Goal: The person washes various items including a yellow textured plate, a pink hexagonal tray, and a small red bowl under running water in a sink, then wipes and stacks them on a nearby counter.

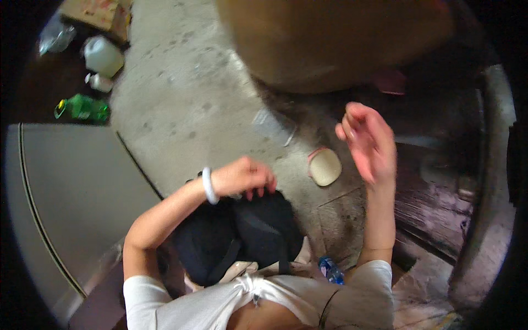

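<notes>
My left hand, with a pale bracelet at the wrist, hangs over the far edge of black fabric at my lap. Its fingers curl downward and its palm is hidden; I cannot tell whether it touches the fabric. My right hand is raised at the right, palm partly in view, fingers loosely bent, with nothing visible in it. On the floor between the hands, nearer the right one, lies a pale rounded object with a pink edge. Beyond it is a translucent flat plastic item.
A large blurred brown shape fills the top. At left, a grey panel stands near a green plastic bottle, a white bottle, a translucent jug and a cardboard box. Concrete floor runs between. A blue-patterned object lies beside me.
</notes>
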`<move>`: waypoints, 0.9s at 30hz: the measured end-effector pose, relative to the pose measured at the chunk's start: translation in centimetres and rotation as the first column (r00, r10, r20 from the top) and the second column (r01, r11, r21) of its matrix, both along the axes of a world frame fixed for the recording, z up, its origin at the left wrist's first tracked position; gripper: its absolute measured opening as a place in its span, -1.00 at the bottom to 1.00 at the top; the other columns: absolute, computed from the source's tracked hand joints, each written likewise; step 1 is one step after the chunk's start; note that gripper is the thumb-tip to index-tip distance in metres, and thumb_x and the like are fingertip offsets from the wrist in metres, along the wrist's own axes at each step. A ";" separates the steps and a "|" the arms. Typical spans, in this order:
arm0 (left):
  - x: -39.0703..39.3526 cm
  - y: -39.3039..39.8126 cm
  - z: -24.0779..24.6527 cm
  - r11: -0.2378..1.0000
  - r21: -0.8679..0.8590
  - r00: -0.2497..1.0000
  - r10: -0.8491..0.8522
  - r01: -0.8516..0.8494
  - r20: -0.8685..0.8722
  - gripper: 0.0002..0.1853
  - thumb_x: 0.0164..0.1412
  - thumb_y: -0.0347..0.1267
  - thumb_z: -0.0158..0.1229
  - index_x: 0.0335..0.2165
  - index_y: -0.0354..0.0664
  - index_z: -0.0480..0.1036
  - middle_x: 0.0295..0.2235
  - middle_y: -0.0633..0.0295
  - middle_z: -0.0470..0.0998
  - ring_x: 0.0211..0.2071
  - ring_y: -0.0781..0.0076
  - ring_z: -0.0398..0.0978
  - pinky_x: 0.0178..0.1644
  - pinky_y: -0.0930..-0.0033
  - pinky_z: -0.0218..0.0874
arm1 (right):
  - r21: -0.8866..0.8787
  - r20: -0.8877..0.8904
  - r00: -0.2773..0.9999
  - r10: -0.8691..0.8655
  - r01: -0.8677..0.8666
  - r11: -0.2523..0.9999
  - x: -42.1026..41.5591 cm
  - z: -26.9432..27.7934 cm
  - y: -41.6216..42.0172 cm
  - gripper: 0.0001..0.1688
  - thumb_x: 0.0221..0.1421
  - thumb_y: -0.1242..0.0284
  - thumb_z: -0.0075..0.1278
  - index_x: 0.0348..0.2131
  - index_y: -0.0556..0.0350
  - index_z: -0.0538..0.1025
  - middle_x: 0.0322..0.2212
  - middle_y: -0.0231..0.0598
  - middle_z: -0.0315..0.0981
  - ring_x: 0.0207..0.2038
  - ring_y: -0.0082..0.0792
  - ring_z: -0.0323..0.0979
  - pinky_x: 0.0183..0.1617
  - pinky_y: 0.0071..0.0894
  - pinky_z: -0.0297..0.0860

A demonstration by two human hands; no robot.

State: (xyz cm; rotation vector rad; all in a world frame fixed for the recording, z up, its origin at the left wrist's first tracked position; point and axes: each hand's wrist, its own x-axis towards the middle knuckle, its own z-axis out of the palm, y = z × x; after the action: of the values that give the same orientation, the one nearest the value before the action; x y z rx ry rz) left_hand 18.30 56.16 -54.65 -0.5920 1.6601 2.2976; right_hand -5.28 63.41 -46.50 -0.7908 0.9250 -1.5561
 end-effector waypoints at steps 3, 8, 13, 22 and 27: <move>0.4 -0.9 -1.2 0.954 -0.158 0.966 0.259 -0.254 0.010 -0.70 0.04 -0.29 -0.14 -0.37 -0.28 0.40 -0.44 0.26 0.46 -0.50 0.57 0.38 -0.51 0.54 0.23 | -0.259 -0.108 0.979 0.175 -0.197 0.946 4.1 4.1 1.3 -0.74 -0.06 0.32 -0.14 -0.52 0.19 0.37 -0.57 -0.32 0.13 -0.54 -0.49 0.05 -0.44 -0.51 0.07; -0.5 -0.5 -1.7 0.937 0.034 0.931 0.342 -0.348 0.127 -0.76 0.01 -0.34 -0.10 -0.43 -0.30 0.39 -0.46 0.19 0.47 -0.57 0.54 0.39 -0.56 0.57 0.21 | -0.271 -0.069 0.946 0.317 -0.324 0.906 5.9 8.1 4.4 -0.81 -0.09 0.38 -0.11 -0.63 0.10 0.32 -0.65 -0.36 0.15 -0.63 -0.52 0.07 -0.51 -0.52 0.08; -1.3 -1.1 -1.9 0.917 0.082 0.918 0.381 -0.390 0.112 -0.77 0.00 -0.36 -0.12 -0.45 -0.31 0.38 -0.48 0.19 0.46 -0.58 0.54 0.39 -0.56 0.56 0.21 | -0.114 -0.072 0.931 0.358 -0.364 0.924 6.2 10.3 6.8 -0.77 -0.13 0.44 -0.08 -0.74 0.00 0.27 -0.72 -0.39 0.17 -0.72 -0.56 0.08 -0.57 -0.53 0.10; -0.7 -1.3 -3.0 0.910 0.129 0.915 0.375 -0.394 0.145 -0.77 0.02 -0.34 -0.13 -0.45 -0.29 0.37 -0.48 0.19 0.46 -0.57 0.54 0.39 -0.55 0.58 0.20 | -0.084 -0.047 0.940 0.337 -0.340 0.937 6.8 11.6 8.0 -0.72 -0.22 0.53 -0.04 -0.81 -0.04 0.24 -0.78 -0.45 0.16 -0.77 -0.58 0.09 -0.61 -0.54 0.09; -0.2 -1.6 -3.7 0.890 0.134 0.895 0.413 -0.436 0.169 -0.77 0.02 -0.35 -0.13 -0.45 -0.29 0.38 -0.48 0.20 0.46 -0.57 0.54 0.38 -0.55 0.58 0.19 | 0.196 -0.101 0.929 0.355 -0.331 0.923 6.7 13.0 8.4 -0.71 -0.24 0.58 -0.04 -0.82 -0.04 0.22 -0.80 -0.50 0.11 -0.78 -0.59 0.07 -0.61 -0.56 0.08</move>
State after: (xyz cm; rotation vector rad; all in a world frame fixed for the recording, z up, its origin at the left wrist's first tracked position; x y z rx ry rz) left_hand 18.12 54.56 -58.30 -1.1433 1.3568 2.5867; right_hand 1.41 71.84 -33.53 -0.8868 0.9487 -1.1096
